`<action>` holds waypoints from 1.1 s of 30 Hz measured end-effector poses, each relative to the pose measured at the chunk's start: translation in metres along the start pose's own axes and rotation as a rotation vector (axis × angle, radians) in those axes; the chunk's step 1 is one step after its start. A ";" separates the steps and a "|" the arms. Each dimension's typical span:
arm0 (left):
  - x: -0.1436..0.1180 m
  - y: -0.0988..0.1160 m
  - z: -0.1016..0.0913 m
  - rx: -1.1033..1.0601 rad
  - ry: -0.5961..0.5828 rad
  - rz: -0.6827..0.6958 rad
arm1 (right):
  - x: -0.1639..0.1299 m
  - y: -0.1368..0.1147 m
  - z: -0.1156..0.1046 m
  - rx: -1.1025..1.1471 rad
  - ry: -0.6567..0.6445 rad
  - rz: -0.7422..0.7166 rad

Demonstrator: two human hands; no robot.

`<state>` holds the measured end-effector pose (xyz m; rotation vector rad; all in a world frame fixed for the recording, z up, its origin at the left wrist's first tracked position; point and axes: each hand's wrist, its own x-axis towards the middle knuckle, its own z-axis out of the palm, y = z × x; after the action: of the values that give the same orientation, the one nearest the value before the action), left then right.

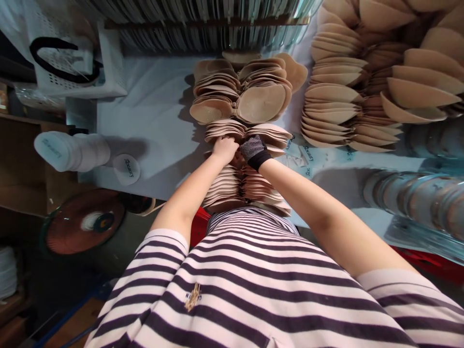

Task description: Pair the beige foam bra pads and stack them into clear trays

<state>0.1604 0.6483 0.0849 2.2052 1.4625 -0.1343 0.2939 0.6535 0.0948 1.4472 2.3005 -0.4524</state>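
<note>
head view, left hand [224, 148]: bare, fingers curled down and pressed onto the left half of the near stack of beige cups [246, 186], at its middle; thumb side hidden, so cannot tell if it pinches a piece or just presses.
head view, right hand [254, 151]: in a dark dotted glove, fingers folded tight, touching the left hand over the seam between the stack's two halves; grip itself hidden.
stack in hand: paired cups fanned flat on the white table cover [152, 111], running from the striped shirt [253, 280] out to just beyond the hands.
far stack [241, 92]: same beige cups, one pair face up on top, just beyond the near stack, almost touching.
right side: big heaps of loose cups [348, 92], well apart from the hands; clear plastic trays [420, 198] near right.
left side: white discs printed with a logo [72, 151]; white basket [68, 58] far left; fan [85, 227] below the table edge.
doing it well (judgement): keep both hands level on the centre seam, press evenly so the fan does not slide, peel one pair only, keep clear of the far stack.
</note>
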 end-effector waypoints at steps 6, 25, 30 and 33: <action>0.026 -0.020 -0.001 -0.137 -0.315 0.047 | 0.007 0.023 0.005 0.061 -0.069 -0.054; 0.013 -0.026 0.022 -0.438 -0.233 0.073 | -0.015 0.016 0.008 0.209 -0.106 0.082; 0.008 -0.019 0.021 -0.374 -0.199 0.001 | -0.021 0.012 0.017 0.337 -0.052 0.184; 0.005 -0.013 0.021 -0.371 -0.190 -0.050 | -0.023 0.010 0.023 0.414 -0.002 0.244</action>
<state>0.1545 0.6474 0.0607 1.8079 1.3181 -0.0785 0.3155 0.6288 0.0847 1.8871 2.0699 -0.8912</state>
